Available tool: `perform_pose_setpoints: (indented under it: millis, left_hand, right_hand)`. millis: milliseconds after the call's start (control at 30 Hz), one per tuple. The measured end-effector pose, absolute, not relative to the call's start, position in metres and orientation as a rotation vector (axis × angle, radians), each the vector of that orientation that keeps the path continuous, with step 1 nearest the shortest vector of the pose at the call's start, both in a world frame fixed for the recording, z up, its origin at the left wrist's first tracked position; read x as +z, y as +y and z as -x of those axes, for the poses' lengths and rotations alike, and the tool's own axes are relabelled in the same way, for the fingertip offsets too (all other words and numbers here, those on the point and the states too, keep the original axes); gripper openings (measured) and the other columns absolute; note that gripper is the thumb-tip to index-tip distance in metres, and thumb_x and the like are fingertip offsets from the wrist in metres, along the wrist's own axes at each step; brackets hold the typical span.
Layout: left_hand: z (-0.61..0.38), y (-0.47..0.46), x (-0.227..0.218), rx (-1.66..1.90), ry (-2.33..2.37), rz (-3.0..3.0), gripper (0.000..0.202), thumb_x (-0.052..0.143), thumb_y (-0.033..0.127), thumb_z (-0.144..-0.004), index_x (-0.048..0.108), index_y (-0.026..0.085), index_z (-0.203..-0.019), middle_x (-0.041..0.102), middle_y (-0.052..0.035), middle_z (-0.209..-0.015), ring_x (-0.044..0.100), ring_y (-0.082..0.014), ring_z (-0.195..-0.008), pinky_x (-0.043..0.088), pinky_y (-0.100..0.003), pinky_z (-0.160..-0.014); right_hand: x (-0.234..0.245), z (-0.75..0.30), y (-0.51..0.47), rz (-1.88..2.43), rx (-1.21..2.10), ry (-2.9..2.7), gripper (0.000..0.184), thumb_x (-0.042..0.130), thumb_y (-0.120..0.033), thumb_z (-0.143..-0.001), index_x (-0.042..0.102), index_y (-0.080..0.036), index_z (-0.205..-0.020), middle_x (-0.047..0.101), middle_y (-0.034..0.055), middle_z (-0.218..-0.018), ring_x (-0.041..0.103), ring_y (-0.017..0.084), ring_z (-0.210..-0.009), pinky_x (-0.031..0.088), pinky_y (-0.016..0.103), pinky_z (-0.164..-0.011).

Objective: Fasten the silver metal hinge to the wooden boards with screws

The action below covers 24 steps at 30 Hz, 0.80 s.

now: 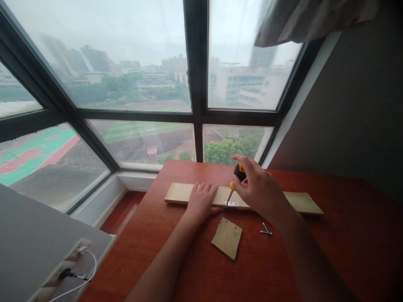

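A long pale wooden board point(179, 193) lies across the red-brown table. Flat on its left part rests my left hand point(203, 199), fingers stretched over the wood and thumb along the near edge. My right hand point(256, 184) is closed around a screwdriver point(240, 172) with a black and yellow handle. The screwdriver leans, its tip down at the left end of a small white metal bracket point(232, 204) at the board's near edge. Whether a screw sits under the tip is too small to tell. My right hand and forearm hide part of the board.
Nearer me on the table point(151, 251) lie a small wooden piece point(227, 238) with two holes and a few screws point(266, 230). Windows point(135, 58) stand beyond the table. A wall socket point(63, 272) with plugged-in cables is at lower left. A curtain point(308, 21) hangs at upper right.
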<state>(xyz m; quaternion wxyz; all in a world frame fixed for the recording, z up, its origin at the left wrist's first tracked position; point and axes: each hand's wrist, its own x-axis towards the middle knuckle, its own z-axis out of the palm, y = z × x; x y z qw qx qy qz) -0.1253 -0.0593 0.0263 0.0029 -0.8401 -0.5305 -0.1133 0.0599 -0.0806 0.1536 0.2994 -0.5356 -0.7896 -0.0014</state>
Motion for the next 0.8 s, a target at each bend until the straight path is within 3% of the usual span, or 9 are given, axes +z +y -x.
perform_pose_setpoints:
  millis: [800]
  left_hand:
    - [0.1228, -0.0597, 0.0243, -0.342, -1.650, 2.610, 0.073, 0.071, 0.058, -0.068, 0.045, 0.024, -0.127, 0.054, -0.0122, -0.123, 0.047, -0.0317, -0.116, 0.029, -0.047, -0.104]
  right_hand:
    - [0.1531, -0.0589, -0.0808, 1.433, -0.044, -2.113, 0.043, 0.047, -0.032, -0.088, 0.044, -0.024, -0.130, 0.063, 0.0087, -0.114, 0.063, 0.026, -0.090, 0.048, 0.036, -0.067]
